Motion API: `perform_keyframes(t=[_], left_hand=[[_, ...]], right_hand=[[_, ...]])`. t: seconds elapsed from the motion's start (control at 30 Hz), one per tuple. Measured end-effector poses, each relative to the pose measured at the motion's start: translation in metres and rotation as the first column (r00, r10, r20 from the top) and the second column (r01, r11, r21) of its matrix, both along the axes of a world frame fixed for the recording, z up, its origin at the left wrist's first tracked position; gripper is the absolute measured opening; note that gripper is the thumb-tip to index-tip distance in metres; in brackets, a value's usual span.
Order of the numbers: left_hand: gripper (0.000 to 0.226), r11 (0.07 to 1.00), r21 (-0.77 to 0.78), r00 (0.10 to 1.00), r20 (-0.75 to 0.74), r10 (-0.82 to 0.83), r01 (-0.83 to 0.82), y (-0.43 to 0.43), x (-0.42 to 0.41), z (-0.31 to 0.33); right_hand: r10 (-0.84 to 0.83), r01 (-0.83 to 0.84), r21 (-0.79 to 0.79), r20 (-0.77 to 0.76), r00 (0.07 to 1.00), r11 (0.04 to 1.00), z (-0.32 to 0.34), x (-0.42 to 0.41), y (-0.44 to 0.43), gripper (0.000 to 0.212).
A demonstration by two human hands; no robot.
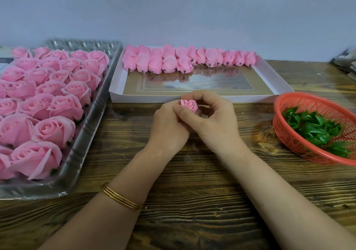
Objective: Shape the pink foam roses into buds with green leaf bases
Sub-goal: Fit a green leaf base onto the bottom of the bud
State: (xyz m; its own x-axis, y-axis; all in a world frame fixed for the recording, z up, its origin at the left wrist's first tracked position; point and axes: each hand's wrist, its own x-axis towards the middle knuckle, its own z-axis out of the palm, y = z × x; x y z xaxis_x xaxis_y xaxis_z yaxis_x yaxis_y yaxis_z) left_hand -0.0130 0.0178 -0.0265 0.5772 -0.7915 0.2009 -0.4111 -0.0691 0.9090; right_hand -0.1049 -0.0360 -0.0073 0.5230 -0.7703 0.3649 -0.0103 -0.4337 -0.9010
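Both hands are pinching a small pink rose (189,105) above the wooden table (192,192): the left hand (169,122) and right hand (213,119) are curling fingers around its tightly furled petals.

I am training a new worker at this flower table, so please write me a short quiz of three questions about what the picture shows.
1. Fill in: the left hand and right hand together hold one pink ____.
2. True or false: the red basket holds green leaf bases.
3. The finished buds lie in: A) red basket B) white box C) right hand.
Key: 1 rose; 2 true; 3 B.
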Motion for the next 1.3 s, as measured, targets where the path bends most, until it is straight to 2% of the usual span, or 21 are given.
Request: perform_keyframes(t=[0.17,0.27,0.5,0.63,0.73,0.9,1.3], left_hand=[[0.007,1.0,0.007,0.999,-0.036,-0.001,0.002,-0.001,-0.001,0.005],[0.015,0.999,-0.03,0.994,-0.11,0.013,-0.016,0.001,-0.004,0.011],[0.011,0.99,-0.139,0.968,-0.251,-0.003,-0.033,0.003,-0.008,0.016],[0.004,0.984,-0.177,0.963,-0.269,-0.037,-0.012,0.003,-0.007,0.015],[0.009,0.974,-0.224,0.963,-0.266,-0.042,-0.019,0.004,-0.01,0.016],[0.013,0.978,-0.209,0.977,-0.211,-0.016,-0.029,0.002,-0.01,0.015],[0.004,0.979,-0.199,0.977,-0.211,0.004,-0.047,0.001,-0.006,0.011]], right_hand=[[0.103,-0.109,0.112,0.057,0.993,0.988,-0.001,-0.001,-0.001,0.027],[0.143,-0.155,0.169,0.079,0.987,0.973,-0.001,-0.001,0.001,0.029],[0.183,-0.21,0.301,0.118,0.976,0.93,0.002,0.0,0.004,0.036],[0.235,-0.322,0.481,0.233,0.944,0.815,0.005,-0.002,0.0,0.025],[0.188,-0.351,0.56,0.328,0.926,0.75,0.008,-0.001,-0.002,0.021],[0.154,-0.337,0.607,0.333,0.93,0.72,0.009,-0.001,-0.003,0.025],[0.131,-0.32,0.632,0.327,0.936,0.706,0.011,-0.001,-0.002,0.008]])
